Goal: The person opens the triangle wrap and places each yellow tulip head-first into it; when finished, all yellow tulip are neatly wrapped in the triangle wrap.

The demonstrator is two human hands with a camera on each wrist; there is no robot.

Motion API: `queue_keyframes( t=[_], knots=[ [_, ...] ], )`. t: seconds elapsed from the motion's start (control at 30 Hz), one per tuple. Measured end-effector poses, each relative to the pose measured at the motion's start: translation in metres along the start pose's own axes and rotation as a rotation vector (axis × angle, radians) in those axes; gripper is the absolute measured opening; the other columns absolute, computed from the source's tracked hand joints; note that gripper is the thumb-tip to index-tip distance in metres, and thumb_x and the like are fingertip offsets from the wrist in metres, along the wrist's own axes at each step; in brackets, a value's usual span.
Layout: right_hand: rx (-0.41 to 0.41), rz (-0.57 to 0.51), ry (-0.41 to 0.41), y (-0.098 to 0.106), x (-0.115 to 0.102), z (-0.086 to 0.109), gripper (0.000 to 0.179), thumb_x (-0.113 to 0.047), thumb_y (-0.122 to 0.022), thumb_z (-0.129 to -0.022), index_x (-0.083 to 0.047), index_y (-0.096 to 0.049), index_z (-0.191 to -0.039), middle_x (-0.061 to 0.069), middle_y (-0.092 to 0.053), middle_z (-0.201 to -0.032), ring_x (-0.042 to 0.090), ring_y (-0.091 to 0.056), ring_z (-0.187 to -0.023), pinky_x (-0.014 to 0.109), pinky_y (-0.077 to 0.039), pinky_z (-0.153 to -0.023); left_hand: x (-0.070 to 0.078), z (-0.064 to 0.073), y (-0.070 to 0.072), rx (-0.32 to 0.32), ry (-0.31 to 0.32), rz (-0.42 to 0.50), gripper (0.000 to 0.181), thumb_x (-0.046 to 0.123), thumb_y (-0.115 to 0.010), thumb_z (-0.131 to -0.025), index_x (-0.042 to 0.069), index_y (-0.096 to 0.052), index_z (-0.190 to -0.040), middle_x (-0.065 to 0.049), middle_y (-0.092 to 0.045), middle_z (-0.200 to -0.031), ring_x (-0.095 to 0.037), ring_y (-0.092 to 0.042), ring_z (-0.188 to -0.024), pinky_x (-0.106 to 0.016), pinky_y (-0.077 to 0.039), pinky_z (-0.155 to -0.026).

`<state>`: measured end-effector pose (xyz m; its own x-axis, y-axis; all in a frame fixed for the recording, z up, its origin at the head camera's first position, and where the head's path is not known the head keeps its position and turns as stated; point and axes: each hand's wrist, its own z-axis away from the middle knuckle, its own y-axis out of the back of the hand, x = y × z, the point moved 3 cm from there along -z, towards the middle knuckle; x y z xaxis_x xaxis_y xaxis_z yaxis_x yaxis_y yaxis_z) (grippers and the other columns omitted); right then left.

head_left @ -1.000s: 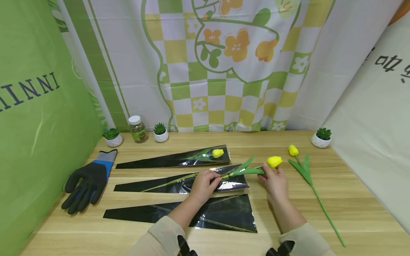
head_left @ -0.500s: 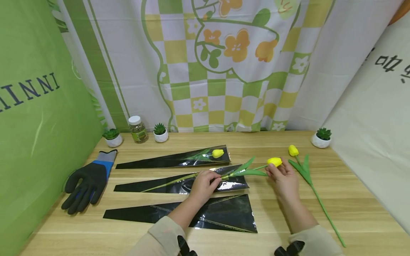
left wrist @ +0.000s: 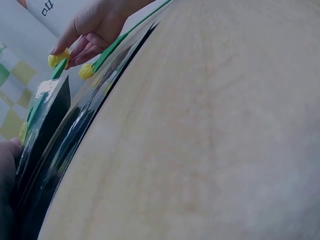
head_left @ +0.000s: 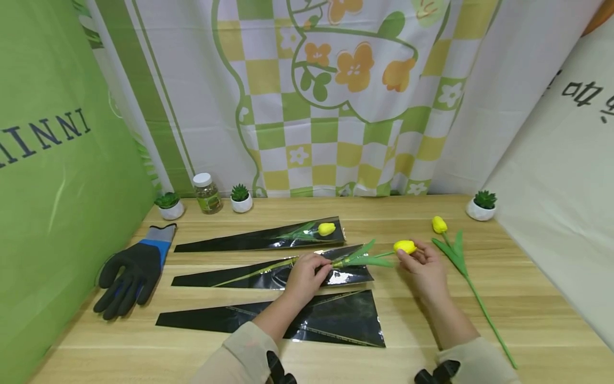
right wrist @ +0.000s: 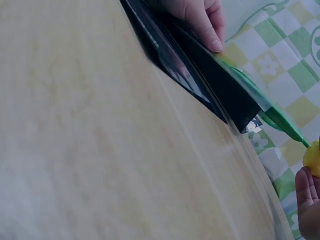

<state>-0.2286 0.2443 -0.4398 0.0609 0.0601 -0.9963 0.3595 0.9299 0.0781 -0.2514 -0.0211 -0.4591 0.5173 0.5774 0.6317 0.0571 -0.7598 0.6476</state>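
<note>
In the head view my left hand (head_left: 307,274) pinches the middle black flower sleeve (head_left: 261,274), a long tapered wrapper with a clear front. A yellow artificial tulip (head_left: 405,247) lies partly in this sleeve, its bloom and leaf tips sticking out past the wide end. My right hand (head_left: 426,266) holds the bloom between thumb and fingers. The right wrist view shows my left thumb on the sleeve (right wrist: 225,87), whose wide end is raised off the table. At that view's right edge, fingers (right wrist: 305,187) touch the yellow bloom (right wrist: 312,159).
Behind lies a sleeve (head_left: 230,241) with a tulip (head_left: 326,229) inside; in front lies a flat sleeve (head_left: 336,320). Another yellow tulip (head_left: 460,261) lies right. A work glove (head_left: 136,272) is at left. Potted succulents (head_left: 241,198) and a lidded jar (head_left: 207,194) line the back.
My right hand has shifted right from the leaves and stem to the bloom's far side. The tulip has moved slightly left, into the sleeve. My left hand stays in place.
</note>
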Motion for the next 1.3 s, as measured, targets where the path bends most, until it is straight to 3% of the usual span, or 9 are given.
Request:
queue_keyframes(
  t=[0.27,0.57,0.7,0.87,1.1,1.3],
  knots=[
    [-0.113,0.088,-0.059,-0.011,0.003,0.001,0.057,-0.016,-0.065,-0.095,0.000,-0.039,-0.143,0.000,-0.057,-0.115,-0.010,-0.055,-0.089,0.009,-0.052,-0.079,0.002,-0.001,0.000,-0.006,0.009,0.011,0.016,0.019,-0.066,-0.094,0.009,-0.076,-0.099,-0.005,-0.073,-0.102,-0.024,-0.065,-0.101,-0.039,-0.052,-0.092],
    [-0.253,0.057,-0.076,-0.014,0.003,-0.002,0.045,-0.016,-0.054,-0.101,0.013,-0.043,-0.135,-0.006,-0.059,-0.097,0.001,-0.063,-0.078,0.015,-0.056,-0.076,0.002,-0.002,0.002,-0.013,0.014,0.005,0.016,0.019,-0.066,-0.094,0.008,-0.076,-0.100,-0.006,-0.073,-0.103,-0.024,-0.065,-0.101,-0.039,-0.052,-0.093],
    [-0.339,0.082,-0.083,-0.015,0.002,-0.004,0.046,-0.014,-0.055,-0.100,0.014,-0.043,-0.136,-0.001,-0.062,-0.103,0.003,-0.064,-0.082,0.016,-0.056,-0.079,0.001,-0.002,0.001,-0.018,0.013,-0.001,0.017,0.020,-0.066,-0.094,0.008,-0.076,-0.101,-0.006,-0.073,-0.103,-0.024,-0.065,-0.102,-0.039,-0.052,-0.093],
    [-0.451,0.161,-0.026,-0.019,0.003,-0.007,0.049,-0.014,-0.057,-0.099,0.013,-0.044,-0.137,0.009,-0.064,-0.116,0.003,-0.065,-0.089,0.017,-0.056,-0.082,0.001,-0.001,-0.001,-0.016,0.012,0.002,0.016,0.019,-0.066,-0.094,0.008,-0.076,-0.100,-0.006,-0.073,-0.103,-0.024,-0.065,-0.101,-0.039,-0.053,-0.092],
    [-0.538,0.106,-0.002,-0.025,0.007,-0.011,0.047,-0.005,-0.059,-0.096,0.020,-0.043,-0.134,-0.006,-0.065,-0.101,0.004,-0.066,-0.087,0.019,-0.056,-0.081,0.002,-0.003,-0.003,-0.036,-0.015,-0.017,0.017,0.020,-0.065,-0.094,0.009,-0.076,-0.102,-0.004,-0.073,-0.102,-0.022,-0.065,-0.102,-0.036,-0.053,-0.093],
    [-0.614,0.205,0.006,-0.040,0.008,-0.018,0.045,-0.006,-0.062,-0.094,0.017,-0.050,-0.131,0.011,-0.067,-0.111,0.005,-0.065,-0.090,0.020,-0.056,-0.080,0.000,-0.002,0.001,-0.011,-0.022,-0.024,0.016,0.018,-0.066,-0.094,0.008,-0.076,-0.099,-0.005,-0.074,-0.100,-0.023,-0.065,-0.100,-0.037,-0.052,-0.092]
  ],
)
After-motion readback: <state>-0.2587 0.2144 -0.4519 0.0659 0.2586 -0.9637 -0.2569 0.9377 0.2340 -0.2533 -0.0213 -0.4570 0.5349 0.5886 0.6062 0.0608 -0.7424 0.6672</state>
